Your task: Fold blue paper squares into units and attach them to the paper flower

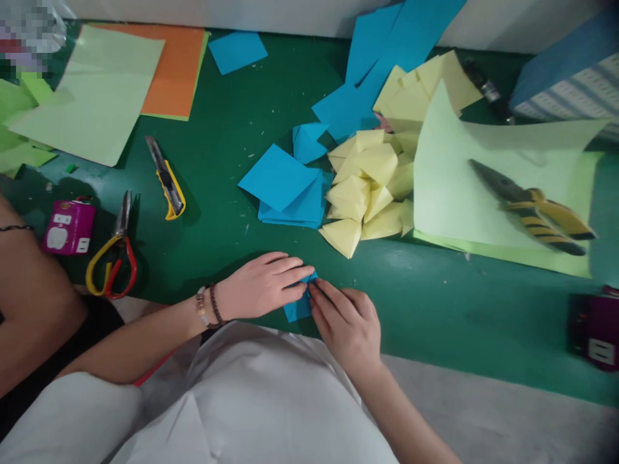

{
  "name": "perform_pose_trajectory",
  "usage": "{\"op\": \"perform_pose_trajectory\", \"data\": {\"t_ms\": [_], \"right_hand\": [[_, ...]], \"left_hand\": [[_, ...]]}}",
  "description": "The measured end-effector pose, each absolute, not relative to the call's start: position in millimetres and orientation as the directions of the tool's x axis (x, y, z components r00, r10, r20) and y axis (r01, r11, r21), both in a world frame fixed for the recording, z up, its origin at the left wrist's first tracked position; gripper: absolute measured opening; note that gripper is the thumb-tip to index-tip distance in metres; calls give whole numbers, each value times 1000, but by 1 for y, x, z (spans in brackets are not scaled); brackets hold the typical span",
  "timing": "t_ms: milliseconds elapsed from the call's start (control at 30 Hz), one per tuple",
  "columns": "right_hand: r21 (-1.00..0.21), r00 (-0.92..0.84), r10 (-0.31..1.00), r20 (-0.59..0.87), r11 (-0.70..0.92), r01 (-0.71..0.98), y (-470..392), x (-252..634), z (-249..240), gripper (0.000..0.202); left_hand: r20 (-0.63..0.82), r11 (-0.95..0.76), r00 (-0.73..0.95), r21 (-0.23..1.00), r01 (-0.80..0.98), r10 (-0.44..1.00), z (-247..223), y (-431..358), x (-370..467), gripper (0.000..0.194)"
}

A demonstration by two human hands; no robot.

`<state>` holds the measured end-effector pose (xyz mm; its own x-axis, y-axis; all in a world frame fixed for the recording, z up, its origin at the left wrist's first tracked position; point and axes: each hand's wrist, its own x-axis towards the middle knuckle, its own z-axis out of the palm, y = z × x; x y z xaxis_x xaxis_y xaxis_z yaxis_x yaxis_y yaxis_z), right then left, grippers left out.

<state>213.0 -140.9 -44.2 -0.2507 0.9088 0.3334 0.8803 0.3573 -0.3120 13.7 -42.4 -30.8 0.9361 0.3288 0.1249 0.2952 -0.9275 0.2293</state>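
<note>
A small sheet of blue paper (298, 310), partly folded, lies at the table's front edge between my two hands. My left hand (261, 283) comes in from the left and holds the paper against the table under its fingertips. From the right, my right hand (348, 316) pinches the paper's right side near the crease. The fingers of both hands cover much of the paper. Just beyond them lie a stack of blue paper squares (278, 179), a folded blue piece (308, 143) and a pile of folded yellow paper pieces (360, 183).
Scissors (116, 251), a yellow utility knife (167, 180) and a purple box-like device (70, 225) lie left, near another person's arm (33, 296). Pliers (532, 206) rest on light green sheets (454, 187) at right. Orange paper (176, 71) and blue strips (391, 45) lie behind.
</note>
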Motion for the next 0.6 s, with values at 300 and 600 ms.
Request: {"op": "perform_pose_trajectory", "data": {"t_ms": [300, 600], "right_hand": [[-274, -320, 900, 297, 401, 874, -139, 219, -43, 25], [-234, -339, 894, 294, 411, 881, -137, 221, -40, 24]], "left_hand": [[144, -945, 944, 182, 271, 298, -31, -39, 12, 24], [77, -974, 976, 115, 196, 205, -26, -36, 14, 24]]}}
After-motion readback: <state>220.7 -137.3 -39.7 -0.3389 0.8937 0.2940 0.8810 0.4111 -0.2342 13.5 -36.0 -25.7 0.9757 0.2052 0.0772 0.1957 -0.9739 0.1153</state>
